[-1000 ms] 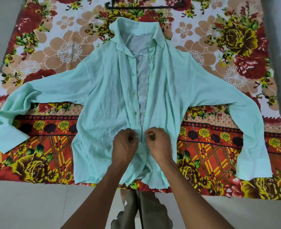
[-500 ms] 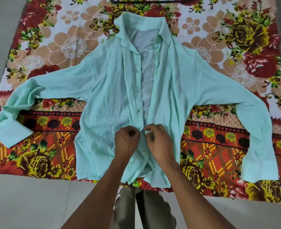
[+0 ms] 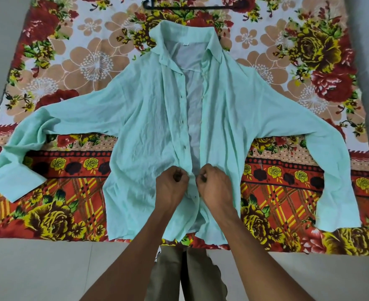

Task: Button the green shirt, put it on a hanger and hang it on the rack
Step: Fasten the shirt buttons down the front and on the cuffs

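The pale green shirt (image 3: 140,135) lies face up on a flowered blanket, sleeves spread to both sides, its front open from the collar down to my hands. My left hand (image 3: 170,187) pinches the left front edge low on the placket. My right hand (image 3: 215,186) pinches the right front edge just across from it. Small dark buttons run up the left edge above my hands. A black hanger (image 3: 190,6) lies on the blanket beyond the collar, partly cut off by the top of the view.
The flowered blanket (image 3: 59,209) covers the floor under the shirt. Pale floor tiles (image 3: 38,268) lie in front of it and along both sides. My trouser legs (image 3: 192,276) show at the bottom between my arms. No rack is in view.
The view has shifted slightly, with the shirt sitting a little lower in frame. Both hands stay pinching the front edges at about the same low spot.
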